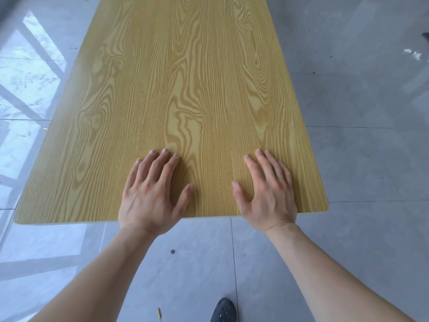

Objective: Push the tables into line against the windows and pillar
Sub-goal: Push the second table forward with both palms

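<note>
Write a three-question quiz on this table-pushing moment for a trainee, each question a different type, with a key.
1. True or false: both hands lie flat, palms down, on the table.
2. Multiple choice: the dark shoe is (A) on the tabletop, (B) on the floor below the table's near edge, (C) beyond the table's far end.
3. Short answer: what lies on top of the table besides the hands?

Key
1. True: the left hand and right hand rest with fingers spread near the near edge.
2. B, on the grey tiled floor.
3. Nothing visible; the wood-grain top is bare.
</note>
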A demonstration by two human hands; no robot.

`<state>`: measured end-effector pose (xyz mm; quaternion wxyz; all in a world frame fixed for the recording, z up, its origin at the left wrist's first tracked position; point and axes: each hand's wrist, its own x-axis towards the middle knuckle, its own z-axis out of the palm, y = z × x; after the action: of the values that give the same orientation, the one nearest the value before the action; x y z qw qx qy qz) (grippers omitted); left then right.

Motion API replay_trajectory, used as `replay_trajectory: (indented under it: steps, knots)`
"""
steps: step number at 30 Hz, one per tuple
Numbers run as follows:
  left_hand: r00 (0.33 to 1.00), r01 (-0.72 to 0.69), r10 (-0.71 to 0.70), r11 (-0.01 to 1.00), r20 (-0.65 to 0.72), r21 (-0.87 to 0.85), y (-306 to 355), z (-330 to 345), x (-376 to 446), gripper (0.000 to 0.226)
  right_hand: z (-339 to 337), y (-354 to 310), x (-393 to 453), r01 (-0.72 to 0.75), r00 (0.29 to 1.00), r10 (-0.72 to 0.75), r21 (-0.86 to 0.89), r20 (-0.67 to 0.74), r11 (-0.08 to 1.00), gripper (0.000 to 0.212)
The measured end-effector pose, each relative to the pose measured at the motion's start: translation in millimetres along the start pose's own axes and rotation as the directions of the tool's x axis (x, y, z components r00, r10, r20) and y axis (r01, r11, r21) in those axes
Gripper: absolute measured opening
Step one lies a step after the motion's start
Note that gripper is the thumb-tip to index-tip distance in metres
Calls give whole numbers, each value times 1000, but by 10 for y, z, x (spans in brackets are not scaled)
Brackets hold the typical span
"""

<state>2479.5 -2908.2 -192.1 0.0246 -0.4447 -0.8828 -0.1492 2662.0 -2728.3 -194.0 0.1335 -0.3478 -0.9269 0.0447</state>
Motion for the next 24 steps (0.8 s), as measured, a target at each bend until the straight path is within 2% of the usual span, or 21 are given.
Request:
replay_trajectory:
  steps: [24]
  knots:
    - [999, -8, 7, 1000, -37, -15, -187, 141, 913, 70, 183, 22, 906, -7, 1000, 8, 10, -28, 1000, 69]
